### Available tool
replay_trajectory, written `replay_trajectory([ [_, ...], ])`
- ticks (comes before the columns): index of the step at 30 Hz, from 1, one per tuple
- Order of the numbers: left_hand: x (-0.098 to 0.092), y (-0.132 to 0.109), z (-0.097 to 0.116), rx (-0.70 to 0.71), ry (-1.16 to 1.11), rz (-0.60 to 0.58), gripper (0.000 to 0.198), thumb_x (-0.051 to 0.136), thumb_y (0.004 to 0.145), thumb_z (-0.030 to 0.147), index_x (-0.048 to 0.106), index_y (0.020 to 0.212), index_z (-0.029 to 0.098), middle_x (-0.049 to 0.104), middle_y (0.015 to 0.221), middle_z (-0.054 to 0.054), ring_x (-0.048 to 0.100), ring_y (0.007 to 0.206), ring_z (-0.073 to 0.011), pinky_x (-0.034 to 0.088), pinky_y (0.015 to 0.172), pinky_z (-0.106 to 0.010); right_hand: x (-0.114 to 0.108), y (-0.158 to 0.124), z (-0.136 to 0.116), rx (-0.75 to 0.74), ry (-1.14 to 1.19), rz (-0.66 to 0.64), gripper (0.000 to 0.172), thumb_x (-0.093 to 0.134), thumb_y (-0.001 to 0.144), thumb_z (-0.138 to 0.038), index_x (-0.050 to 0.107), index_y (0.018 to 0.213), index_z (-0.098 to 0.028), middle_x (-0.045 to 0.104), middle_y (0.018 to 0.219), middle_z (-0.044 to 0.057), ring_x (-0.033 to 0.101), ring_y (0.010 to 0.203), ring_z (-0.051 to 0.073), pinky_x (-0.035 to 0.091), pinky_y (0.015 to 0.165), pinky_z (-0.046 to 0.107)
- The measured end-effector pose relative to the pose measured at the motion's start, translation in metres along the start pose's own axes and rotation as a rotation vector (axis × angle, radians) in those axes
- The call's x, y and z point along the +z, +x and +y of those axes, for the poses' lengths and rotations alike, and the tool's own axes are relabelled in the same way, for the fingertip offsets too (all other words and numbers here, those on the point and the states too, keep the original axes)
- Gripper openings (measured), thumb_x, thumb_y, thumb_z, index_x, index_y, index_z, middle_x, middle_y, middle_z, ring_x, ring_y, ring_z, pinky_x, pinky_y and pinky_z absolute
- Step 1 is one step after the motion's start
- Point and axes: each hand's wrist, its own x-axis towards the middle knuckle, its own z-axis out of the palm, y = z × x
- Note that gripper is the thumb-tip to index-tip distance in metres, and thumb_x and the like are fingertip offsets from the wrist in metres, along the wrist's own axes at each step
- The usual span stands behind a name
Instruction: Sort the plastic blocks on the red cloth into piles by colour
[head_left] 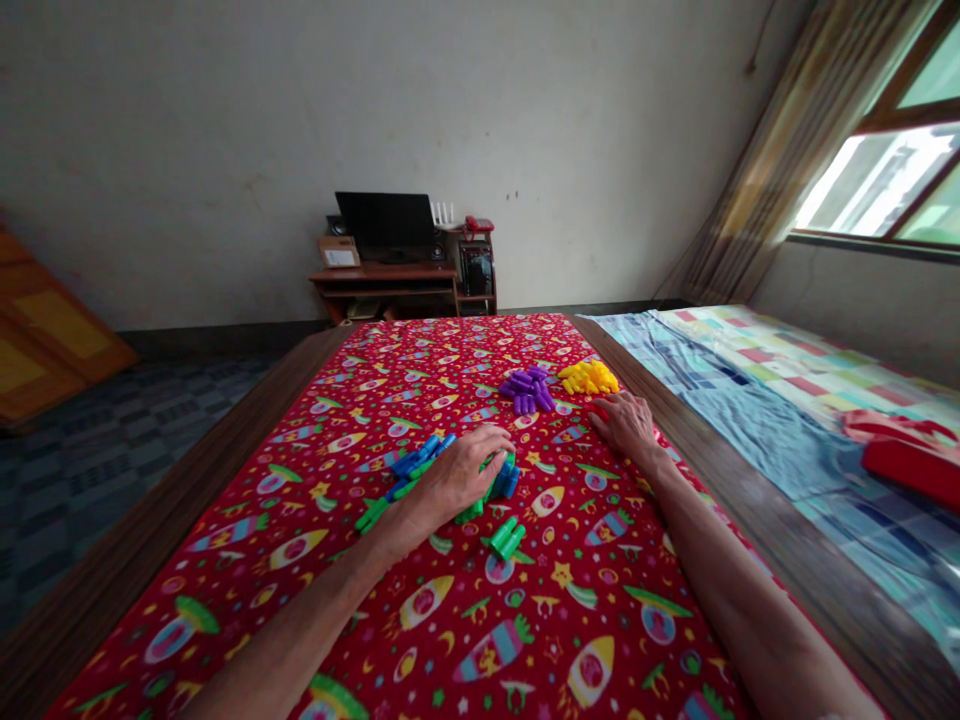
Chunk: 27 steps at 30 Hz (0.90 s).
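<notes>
My left hand (474, 465) is over a mixed heap of blue plastic pieces (412, 462) and green plastic pieces (371, 515). Its fingers are curled and closed around a green plastic piece at the fingertips, mostly hidden by the hand. A few joined green pieces (508, 538) lie apart, nearer to me. My right hand (626, 422) rests on the cloth at the right, its fingers extended and slightly bent. Something red shows by its fingertips, partly covered. Just beyond lie a yellow pile of plastic pieces (589, 377) and a purple pile (528, 389).
A red patterned cloth (420, 600) covers the wooden table (255, 410). To the right is a bed (750, 400) with a red bag (907, 460) on it. A desk (390, 272) with a monitor (386, 222) stands by the far wall.
</notes>
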Motion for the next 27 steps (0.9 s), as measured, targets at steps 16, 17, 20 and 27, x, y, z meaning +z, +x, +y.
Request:
replay_trajectory([
  [16,-0.026,0.005,-0.04,-0.057,0.091,0.154,0.023,0.045,0.089,0.021,0.069,0.088,0.02,0.07,0.098,-0.007,0.065,0.099,-0.02,0.052,0.093,-0.035,0.026,0.022,-0.105,0.018,0.39,0.08,0.085,0.043,0.09,-0.055,0.014,0.151,-0.003,0.029,0.148,0.032,0.026,0.137,0.044,0.028,0.104,0.059],
  [17,-0.026,0.004,-0.04,-0.058,0.095,0.147,0.023,0.045,0.089,0.021,0.069,0.088,0.02,0.07,0.098,-0.007,0.065,0.099,-0.0199,0.052,0.092,-0.035,0.031,0.027,-0.113,0.064,0.387,0.044,0.091,0.046,0.089,-0.056,0.009,0.151,-0.001,0.024,0.149,0.035,0.022,0.138,0.046,0.026,0.104,0.061],
  [20,-0.024,0.003,-0.037,-0.062,0.109,0.111,0.024,0.044,0.09,0.021,0.068,0.088,0.019,0.07,0.099,-0.007,0.065,0.098,-0.0195,0.051,0.094,-0.036,0.036,0.043,-0.127,0.176,0.37,-0.021,0.094,0.052,0.086,-0.054,0.006,0.151,-0.002,0.018,0.15,0.037,0.02,0.139,0.048,0.024,0.104,0.061],
  [27,-0.023,0.0,-0.037,-0.055,0.115,0.075,0.024,0.044,0.091,0.02,0.068,0.091,0.019,0.07,0.102,-0.007,0.065,0.099,-0.0194,0.052,0.091,-0.034,0.037,0.069,-0.129,0.206,0.387,-0.055,0.09,0.054,0.086,-0.051,0.01,0.152,-0.008,0.018,0.152,0.032,0.02,0.14,0.046,0.021,0.107,0.058],
])
